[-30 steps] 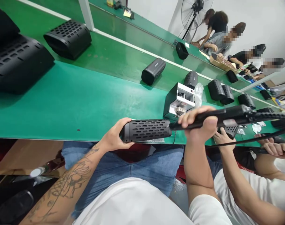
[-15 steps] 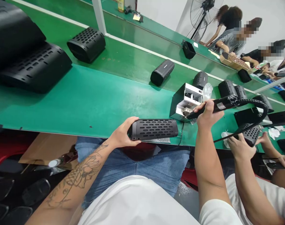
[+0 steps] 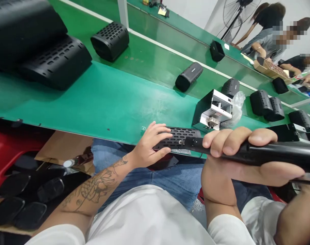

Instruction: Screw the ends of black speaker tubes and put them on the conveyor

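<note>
My left hand lies with fingers spread over the left end of a black perforated speaker housing at the table's near edge. My right hand is wrapped round a black electric screwdriver, held close to the camera and pointing left. Its tip appears in front of the housing's perforated face; whether it touches cannot be told. Beyond the housing stands a black and silver screw feeder, with a clear plastic bag at its right side.
Large black housings fill the table's left end. Another housing and a smaller one stand on the green strip behind, with several more at right. A co-worker's arm is close on my right. Other people work across the table.
The screwdriver has moved from the screw feeder back towards me, its tip now in front of the housing. My left hand's fingers have loosened from their grip and spread over the housing.
</note>
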Motion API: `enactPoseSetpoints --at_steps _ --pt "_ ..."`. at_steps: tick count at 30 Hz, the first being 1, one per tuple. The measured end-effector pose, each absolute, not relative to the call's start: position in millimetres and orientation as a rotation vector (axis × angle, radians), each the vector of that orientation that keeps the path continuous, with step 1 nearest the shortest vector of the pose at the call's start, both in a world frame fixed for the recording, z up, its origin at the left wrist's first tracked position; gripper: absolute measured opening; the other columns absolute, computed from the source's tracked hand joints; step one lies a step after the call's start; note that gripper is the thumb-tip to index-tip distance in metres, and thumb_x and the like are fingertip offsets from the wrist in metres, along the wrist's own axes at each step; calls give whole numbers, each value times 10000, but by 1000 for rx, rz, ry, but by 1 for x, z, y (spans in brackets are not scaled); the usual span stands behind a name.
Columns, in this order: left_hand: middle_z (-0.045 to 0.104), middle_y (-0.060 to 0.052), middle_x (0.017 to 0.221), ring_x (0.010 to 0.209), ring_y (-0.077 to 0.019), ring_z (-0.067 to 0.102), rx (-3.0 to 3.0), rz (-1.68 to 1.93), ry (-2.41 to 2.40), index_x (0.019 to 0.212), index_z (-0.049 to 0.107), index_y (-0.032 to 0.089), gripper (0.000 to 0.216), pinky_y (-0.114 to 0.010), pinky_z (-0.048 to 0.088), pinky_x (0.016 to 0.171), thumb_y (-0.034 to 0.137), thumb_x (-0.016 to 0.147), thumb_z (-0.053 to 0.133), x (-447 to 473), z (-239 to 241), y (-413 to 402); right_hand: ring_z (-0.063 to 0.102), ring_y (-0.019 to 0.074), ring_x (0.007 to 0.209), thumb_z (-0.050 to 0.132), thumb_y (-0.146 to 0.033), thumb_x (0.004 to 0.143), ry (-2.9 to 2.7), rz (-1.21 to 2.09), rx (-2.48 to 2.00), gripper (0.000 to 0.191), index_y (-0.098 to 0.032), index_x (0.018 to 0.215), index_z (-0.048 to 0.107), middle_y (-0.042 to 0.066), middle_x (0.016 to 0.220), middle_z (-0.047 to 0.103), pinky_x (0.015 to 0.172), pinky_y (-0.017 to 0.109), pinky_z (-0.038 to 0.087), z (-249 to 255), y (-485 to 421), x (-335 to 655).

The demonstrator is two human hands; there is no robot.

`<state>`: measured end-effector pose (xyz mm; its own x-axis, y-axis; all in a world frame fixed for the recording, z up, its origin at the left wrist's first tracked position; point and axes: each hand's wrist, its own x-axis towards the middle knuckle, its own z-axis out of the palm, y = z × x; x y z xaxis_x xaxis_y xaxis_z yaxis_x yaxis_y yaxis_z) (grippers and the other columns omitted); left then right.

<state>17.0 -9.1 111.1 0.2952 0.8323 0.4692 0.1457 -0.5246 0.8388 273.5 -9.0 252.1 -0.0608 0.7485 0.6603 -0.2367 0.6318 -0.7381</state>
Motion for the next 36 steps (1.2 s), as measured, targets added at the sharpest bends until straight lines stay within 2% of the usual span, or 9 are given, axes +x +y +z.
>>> enactPoseSetpoints --at_steps 4,9,13,16,19,25,29,36 --pt "842 -145 1453 1515 -374 733 1829 1239 769 1262 903 296 254 -676 316 1485 472 1115 793 19 123 -13 600 201 490 801 -748 1022 -1391 971 -450 421 -346 1133 854 -26 688 661 615 459 652 262 -28 248" --pt "869 -139 1360 1428 -298 791 1882 1310 756 1130 883 238 265 -601 423 1447 434 1194 718 12 115 -15 655 188 550 854 -708 1028 -1238 988 -646 366 -343 1056 859 -41 719 699 699 439 675 278 -51 228" --pt "886 -128 1281 1372 -272 827 1958 1422 731 1106 820 222 180 -582 489 1422 328 1193 704 10 115 -18 673 191 562 851 -613 1068 -1296 993 -618 276 -339 1087 876 -38 713 712 702 441 680 281 -58 234" --pt "879 -123 1315 1365 -263 834 2056 1531 715 1125 786 225 77 -577 524 1405 207 1141 713 9 118 -19 665 199 564 829 -599 1085 -1348 987 -573 272 -339 1151 876 -36 715 699 705 453 688 279 -58 241" --pt "869 -119 1352 1386 -268 825 2215 1595 755 1131 780 237 111 -584 539 1399 147 1080 742 6 121 -17 669 206 579 782 -602 1114 -1373 1001 -571 287 -337 1179 870 -28 733 694 726 459 684 278 -59 241" --pt "878 -82 1353 1415 -291 817 2461 1568 842 1134 794 277 117 -669 501 1426 191 1055 805 -3 119 -18 724 221 631 806 -641 1089 -1378 1042 -640 322 -326 1122 866 -8 753 739 762 473 682 287 -62 236" --pt "897 -75 1308 1406 -297 827 2503 1503 870 1143 788 270 99 -713 475 1438 192 1084 774 -5 115 -23 742 231 634 831 -657 1063 -1424 1085 -698 327 -331 1057 855 0 750 754 755 483 692 292 -61 232" --pt "899 -69 1291 1351 -265 848 2418 1550 834 1166 756 260 100 -655 523 1421 180 1111 732 -5 104 -32 669 206 568 760 -684 1097 -1401 1000 -692 345 -344 1070 819 -18 712 697 691 458 701 285 -65 216"
